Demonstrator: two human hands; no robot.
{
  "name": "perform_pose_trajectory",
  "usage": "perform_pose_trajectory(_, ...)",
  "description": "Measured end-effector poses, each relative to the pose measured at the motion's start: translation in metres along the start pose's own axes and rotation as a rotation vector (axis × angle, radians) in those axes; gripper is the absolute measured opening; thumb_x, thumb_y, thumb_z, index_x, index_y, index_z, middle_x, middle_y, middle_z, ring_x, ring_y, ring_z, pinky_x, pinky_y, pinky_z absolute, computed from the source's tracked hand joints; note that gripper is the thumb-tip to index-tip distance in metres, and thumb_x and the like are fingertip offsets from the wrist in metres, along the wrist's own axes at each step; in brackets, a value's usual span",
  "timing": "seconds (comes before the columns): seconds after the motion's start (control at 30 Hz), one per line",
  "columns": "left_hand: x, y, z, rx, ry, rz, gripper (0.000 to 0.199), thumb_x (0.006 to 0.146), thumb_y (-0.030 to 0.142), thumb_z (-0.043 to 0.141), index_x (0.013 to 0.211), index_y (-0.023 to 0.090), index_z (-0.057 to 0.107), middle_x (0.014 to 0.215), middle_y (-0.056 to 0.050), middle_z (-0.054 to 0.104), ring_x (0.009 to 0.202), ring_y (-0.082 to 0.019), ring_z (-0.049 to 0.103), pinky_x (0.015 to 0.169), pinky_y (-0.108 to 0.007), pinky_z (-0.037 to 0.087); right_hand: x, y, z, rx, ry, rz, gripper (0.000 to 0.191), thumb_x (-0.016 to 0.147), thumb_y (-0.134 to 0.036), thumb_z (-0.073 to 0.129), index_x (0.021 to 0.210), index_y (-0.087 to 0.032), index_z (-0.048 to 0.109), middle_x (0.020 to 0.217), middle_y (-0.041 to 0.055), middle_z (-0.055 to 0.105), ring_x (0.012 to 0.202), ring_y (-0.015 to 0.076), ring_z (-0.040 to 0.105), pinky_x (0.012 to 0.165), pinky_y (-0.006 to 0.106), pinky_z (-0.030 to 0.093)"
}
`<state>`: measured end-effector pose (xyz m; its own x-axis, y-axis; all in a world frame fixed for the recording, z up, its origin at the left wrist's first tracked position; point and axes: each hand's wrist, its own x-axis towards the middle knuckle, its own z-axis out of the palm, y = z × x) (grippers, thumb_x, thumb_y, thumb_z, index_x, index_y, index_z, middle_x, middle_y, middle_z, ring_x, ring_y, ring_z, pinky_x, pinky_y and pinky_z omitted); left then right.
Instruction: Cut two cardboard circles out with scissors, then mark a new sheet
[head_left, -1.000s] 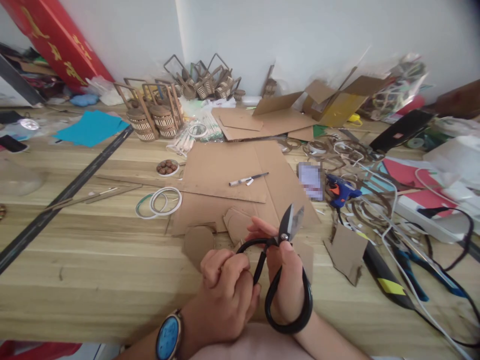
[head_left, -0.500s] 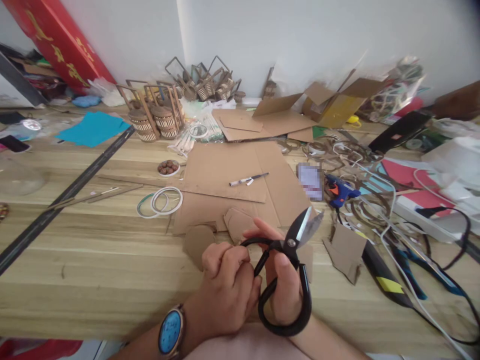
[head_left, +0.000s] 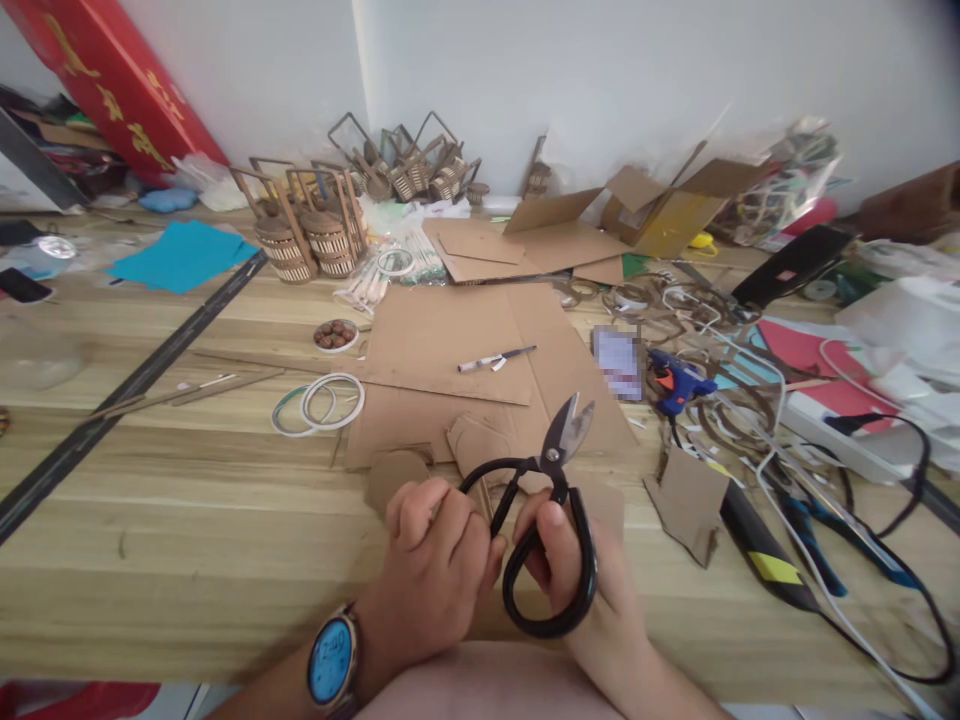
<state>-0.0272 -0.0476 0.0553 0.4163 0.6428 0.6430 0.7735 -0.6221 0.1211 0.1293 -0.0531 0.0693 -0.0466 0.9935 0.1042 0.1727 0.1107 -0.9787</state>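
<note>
A pair of black-handled scissors is held above the front of the table, blades pointing up and slightly apart. My left hand, with a watch on its wrist, is closed around the left handle loop. My right hand grips the other loop, thumb through it. Just beyond my hands lie cut cardboard pieces, one of them rounded, partly hidden by my left hand. A large cardboard sheet lies behind them with a pen on it.
Rolls of tape and a dish of brown balls sit left of the cardboard. To the right are a blue glue gun, pliers, a black-and-yellow tool and cables. Small woven baskets stand at the back.
The scissors have swung left and lower, and their blades are closer together. My right hand's fingers have curled in from being stretched out behind the handles. My left hand keeps its grip.
</note>
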Motion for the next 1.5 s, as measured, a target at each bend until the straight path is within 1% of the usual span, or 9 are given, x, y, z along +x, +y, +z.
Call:
perform_pose_trajectory(0.13,0.002,0.0,0.001,0.012,0.017,0.015,0.037,0.1,0.016,0.033,0.072,0.019,0.057,0.072,-0.007,0.057,0.084,-0.026,0.046,0.081,-0.041,0.035,0.001,0.004,0.006,0.041,0.039,0.061,0.042,0.103,-0.047,0.039,0.073,-0.022,0.056,0.052,-0.0054,0.043,0.041,0.0111,0.041,0.037,0.02,0.032)
perform_pose_trajectory(0.3,0.001,0.001,0.004,-0.027,-0.005,0.024,0.042,0.101,0.016,0.028,0.071,0.019,0.058,0.069,-0.007,0.056,0.079,-0.026,0.045,0.073,-0.041,0.037,0.011,-0.02,0.009,-0.32,0.043,-0.247,0.029,0.093,-0.024,0.039,0.066,-0.025,0.046,0.045,-0.0036,0.055,0.034,0.0124,0.051,0.033,0.02,0.038)
perform_pose_trajectory(0.43,-0.002,0.003,0.009,-0.081,-0.015,-0.019,0.042,0.1,0.015,0.028,0.07,0.018,0.058,0.069,-0.006,0.055,0.078,-0.025,0.046,0.07,-0.041,0.036,0.01,-0.024,0.01,-0.431,-0.013,-0.332,0.029,0.092,-0.016,0.035,0.067,-0.026,0.047,0.044,-0.0032,0.06,0.033,0.0128,0.057,0.034,0.018,0.042)
perform_pose_trajectory(0.67,-0.002,0.001,0.009,-0.143,-0.043,-0.066,0.042,0.101,0.017,0.028,0.072,0.019,0.058,0.071,-0.006,0.059,0.077,-0.024,0.049,0.071,-0.041,0.035,0.001,-0.014,0.01,-0.457,-0.067,-0.32,0.025,0.093,-0.014,0.035,0.073,-0.026,0.045,0.055,-0.0016,0.064,0.041,0.0141,0.062,0.041,0.019,0.048)
perform_pose_trajectory(0.87,-0.002,-0.001,0.008,-0.217,-0.087,-0.062,0.042,0.102,0.016,0.026,0.074,0.018,0.057,0.072,-0.005,0.06,0.073,-0.022,0.049,0.074,-0.04,0.037,0.002,-0.012,0.005,-0.548,-0.084,-0.444,0.023,0.09,-0.01,0.037,0.073,-0.026,0.043,0.061,-0.0005,0.064,0.048,0.0152,0.063,0.05,0.022,0.051)
perform_pose_trajectory(1.0,-0.005,-0.002,0.01,-0.298,-0.136,-0.076,0.04,0.103,0.015,0.027,0.078,0.018,0.058,0.075,-0.005,0.062,0.072,-0.021,0.051,0.077,-0.039,0.04,0.002,-0.009,0.004,-0.558,-0.065,-0.471,0.023,0.091,-0.01,0.038,0.075,-0.026,0.043,0.062,-0.0003,0.064,0.047,0.0155,0.061,0.047,0.024,0.049)
perform_pose_trajectory(1.2,-0.004,-0.002,0.011,-0.335,-0.165,-0.103,0.04,0.102,0.018,0.026,0.077,0.019,0.057,0.074,-0.005,0.062,0.072,-0.021,0.051,0.072,-0.038,0.041,0.002,-0.013,0.005,-0.65,0.005,-0.634,0.018,0.091,-0.008,0.04,0.089,-0.025,0.047,0.065,0.0022,0.068,0.053,0.0185,0.066,0.053,0.026,0.054)
perform_pose_trajectory(1.33,0.0,-0.001,0.005,-0.359,-0.176,-0.132,0.039,0.103,0.02,0.028,0.076,0.018,0.057,0.077,-0.005,0.062,0.073,-0.021,0.051,0.07,-0.037,0.04,0.0,0.0,0.003,-0.585,-0.002,-0.542,0.018,0.092,-0.011,0.042,0.083,-0.025,0.047,0.066,0.001,0.067,0.057,0.019,0.066,0.058,0.029,0.055)
perform_pose_trajectory(1.5,0.007,0.002,0.002,-0.199,-0.054,-0.091,0.04,0.105,0.021,0.032,0.076,0.016,0.059,0.073,-0.006,0.061,0.075,-0.022,0.049,0.07,-0.037,0.04,0.002,0.013,0.002,-0.332,0.132,-0.269,0.009,0.09,-0.027,0.055,0.082,-0.023,0.058,0.069,0.0016,0.065,0.061,0.0207,0.064,0.057,0.031,0.053)
